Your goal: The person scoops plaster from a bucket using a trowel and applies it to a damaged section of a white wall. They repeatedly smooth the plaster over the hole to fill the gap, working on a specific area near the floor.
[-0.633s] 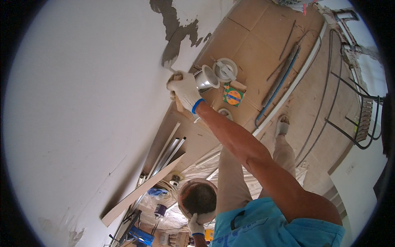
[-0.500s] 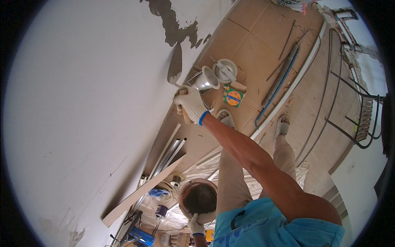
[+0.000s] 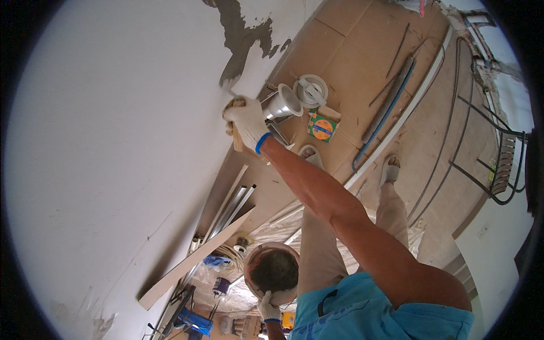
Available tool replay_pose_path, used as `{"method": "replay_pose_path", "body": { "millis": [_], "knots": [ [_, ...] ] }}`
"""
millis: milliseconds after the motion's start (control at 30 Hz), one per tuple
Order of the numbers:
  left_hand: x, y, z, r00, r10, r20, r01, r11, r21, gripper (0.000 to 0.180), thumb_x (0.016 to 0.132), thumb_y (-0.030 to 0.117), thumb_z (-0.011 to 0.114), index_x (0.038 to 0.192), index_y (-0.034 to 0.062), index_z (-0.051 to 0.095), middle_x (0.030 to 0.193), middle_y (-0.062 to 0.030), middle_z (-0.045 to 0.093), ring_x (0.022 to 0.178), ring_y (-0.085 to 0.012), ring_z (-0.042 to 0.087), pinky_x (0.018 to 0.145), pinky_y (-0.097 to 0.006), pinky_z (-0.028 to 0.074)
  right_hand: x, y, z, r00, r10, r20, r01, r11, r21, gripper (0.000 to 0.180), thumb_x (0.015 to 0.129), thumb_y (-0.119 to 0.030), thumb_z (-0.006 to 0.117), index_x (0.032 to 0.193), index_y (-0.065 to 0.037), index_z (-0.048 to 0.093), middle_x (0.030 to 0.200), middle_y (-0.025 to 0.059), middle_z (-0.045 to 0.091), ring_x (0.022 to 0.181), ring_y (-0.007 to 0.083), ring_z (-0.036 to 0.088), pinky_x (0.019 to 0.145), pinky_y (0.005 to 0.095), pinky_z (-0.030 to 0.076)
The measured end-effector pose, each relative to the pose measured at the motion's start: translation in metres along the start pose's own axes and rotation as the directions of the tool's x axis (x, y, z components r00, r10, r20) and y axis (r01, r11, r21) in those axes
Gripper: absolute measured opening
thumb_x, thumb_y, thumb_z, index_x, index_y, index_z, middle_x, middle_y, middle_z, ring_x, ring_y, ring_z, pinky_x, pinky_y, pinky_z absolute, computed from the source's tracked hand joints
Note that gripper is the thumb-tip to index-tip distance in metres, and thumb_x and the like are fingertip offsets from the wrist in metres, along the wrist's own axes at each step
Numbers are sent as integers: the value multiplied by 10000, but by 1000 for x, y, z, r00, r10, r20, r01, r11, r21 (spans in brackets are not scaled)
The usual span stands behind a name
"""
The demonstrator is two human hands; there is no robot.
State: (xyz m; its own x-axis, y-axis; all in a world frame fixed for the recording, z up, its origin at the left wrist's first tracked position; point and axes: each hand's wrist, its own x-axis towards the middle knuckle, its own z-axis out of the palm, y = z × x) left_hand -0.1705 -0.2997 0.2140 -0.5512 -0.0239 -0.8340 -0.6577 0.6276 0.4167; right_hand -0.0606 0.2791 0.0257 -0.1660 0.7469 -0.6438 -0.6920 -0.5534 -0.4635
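My right hand [image 3: 247, 121], in a white glove with a blue cuff, is closed round the wooden handle of a trowel [image 3: 238, 143] up against the white wall [image 3: 124, 130]. The trowel's blade is mostly hidden, at the lower end of a wet grey mortar patch [image 3: 241, 39] with ragged edges. Low in the view, my gloved left hand [image 3: 268, 307] grips the near rim of a round bucket [image 3: 251, 265]. Grey mortar [image 3: 276, 271] lies inside that bucket.
Beside the wall stand a metal cylinder with a flared rim [image 3: 283, 102], a white round lid [image 3: 311, 90] and a green-orange box [image 3: 323, 126]. Metal strips [image 3: 232, 209] and a long board [image 3: 192, 260] lean nearby. A foam-covered tube [image 3: 390, 99], cables and a metal-framed chair [image 3: 501, 161] are rightward.
My right hand has moved slightly left and up along the wall with the trowel. Grey mortar now shows on the wall beyond the blade. The left hand keeps its hold on the bucket.
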Motion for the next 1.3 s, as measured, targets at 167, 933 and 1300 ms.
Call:
{"method": "replay_pose_path", "body": {
  "millis": [167,933,1300],
  "knots": [
    [11,-7,-26,998,-29,-62,33,996,78,466,891,18,717,1346,-22,624,1214,-106,704,1024,-235,698,888,-375,597,-31,17,-24,995,104,-6,-104,989,-101,138,784,20,696,881,-8,602,745,50,569,546,145,569,457,320,480],
    [7,2,-14,1000,21,-12,-19,991,129,474,885,71,731,1337,-32,631,1204,-118,701,1037,-251,697,900,-390,590,-10,-9,-12,1000,-24,-16,26,993,114,144,808,0,698,901,-18,590,745,48,568,551,145,567,483,316,505],
    [4,-9,-15,1000,15,-17,-12,992,128,464,894,55,719,1340,-31,624,1199,-113,699,1013,-253,705,867,-395,605,-103,55,-70,900,392,191,-374,919,-122,128,877,-45,684,916,-72,565,764,77,612,480,187,557,400,370,416]
  ]
}}
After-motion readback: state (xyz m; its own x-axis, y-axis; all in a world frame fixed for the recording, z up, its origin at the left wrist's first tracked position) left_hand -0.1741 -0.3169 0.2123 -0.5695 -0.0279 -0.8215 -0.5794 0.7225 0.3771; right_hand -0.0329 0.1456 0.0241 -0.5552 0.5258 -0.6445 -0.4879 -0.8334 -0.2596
